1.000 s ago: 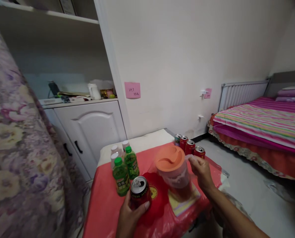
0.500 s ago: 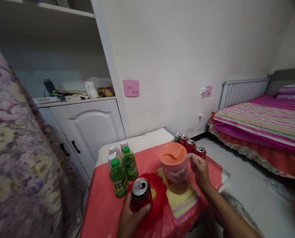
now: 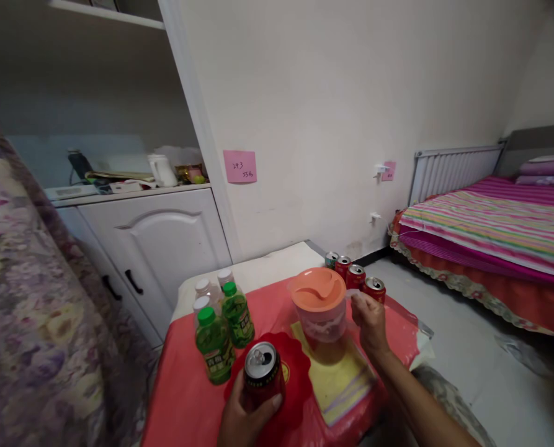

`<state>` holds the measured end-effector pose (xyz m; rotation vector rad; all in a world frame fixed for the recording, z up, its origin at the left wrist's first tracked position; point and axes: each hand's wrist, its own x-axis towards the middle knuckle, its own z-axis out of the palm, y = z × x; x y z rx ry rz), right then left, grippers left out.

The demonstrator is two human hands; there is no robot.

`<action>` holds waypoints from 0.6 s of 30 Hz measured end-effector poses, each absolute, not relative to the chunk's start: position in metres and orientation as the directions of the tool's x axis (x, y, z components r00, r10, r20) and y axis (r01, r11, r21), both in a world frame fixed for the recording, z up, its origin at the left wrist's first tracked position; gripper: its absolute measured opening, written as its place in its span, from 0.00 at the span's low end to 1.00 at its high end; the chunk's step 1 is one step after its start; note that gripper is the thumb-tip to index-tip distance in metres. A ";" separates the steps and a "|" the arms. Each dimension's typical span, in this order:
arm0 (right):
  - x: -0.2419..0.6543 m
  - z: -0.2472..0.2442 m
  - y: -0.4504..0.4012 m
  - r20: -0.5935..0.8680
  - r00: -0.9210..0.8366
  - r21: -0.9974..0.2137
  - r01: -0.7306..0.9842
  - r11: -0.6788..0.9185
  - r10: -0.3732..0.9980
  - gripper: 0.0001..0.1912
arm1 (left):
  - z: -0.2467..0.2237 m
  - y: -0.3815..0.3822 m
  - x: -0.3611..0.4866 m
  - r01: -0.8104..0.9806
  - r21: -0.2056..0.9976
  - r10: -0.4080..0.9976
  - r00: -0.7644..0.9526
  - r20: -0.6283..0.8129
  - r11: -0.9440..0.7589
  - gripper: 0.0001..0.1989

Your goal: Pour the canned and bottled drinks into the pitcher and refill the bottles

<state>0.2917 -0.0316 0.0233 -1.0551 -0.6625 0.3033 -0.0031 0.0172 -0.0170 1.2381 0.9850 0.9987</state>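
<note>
My left hand is wrapped round a dark red drink can, whose top is opened. The can is upright over the red scalloped plate; whether it touches the plate is hidden. My right hand is closed on the handle of a clear plastic pitcher with an orange lid. The pitcher is upright above the back part of a folded yellow cloth; I cannot tell if its base rests there. Two green bottles stand left of the plate.
Several opened cans stand in a row behind my right hand. White-capped clear bottles stand behind the green ones. A red sheet covers the table. A white cabinet is at the left, a bed at the right.
The view has turned slightly to the right, so things sit a little further left. Both hands keep their hold on the can and the pitcher, with little other visible movement.
</note>
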 end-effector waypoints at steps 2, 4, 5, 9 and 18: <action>0.290 0.022 -0.029 0.355 0.768 -0.876 0.073 0.478 0.534 0.25 | -0.016 0.017 -0.003 -0.065 0.995 0.963 0.263 -0.051 0.070 0.44; 0.288 0.019 -0.027 0.352 0.769 -0.876 0.069 0.478 0.534 0.26 | -0.016 0.018 -0.002 -0.075 0.993 0.964 0.258 -0.069 0.091 0.45; 0.288 0.018 -0.026 0.350 0.770 -0.877 0.068 0.476 0.533 0.26 | -0.015 0.018 -0.002 -0.081 0.991 0.963 0.256 -0.082 0.106 0.46; 0.288 0.010 -0.026 0.347 0.780 -0.879 0.076 0.472 0.521 0.25 | -0.018 0.020 -0.003 -0.091 0.986 0.969 0.216 -0.120 0.143 0.45; 0.295 0.002 -0.031 0.384 0.742 -0.888 0.133 0.440 0.550 0.25 | -0.021 0.018 0.006 -0.089 0.988 0.982 0.153 -0.108 0.123 0.46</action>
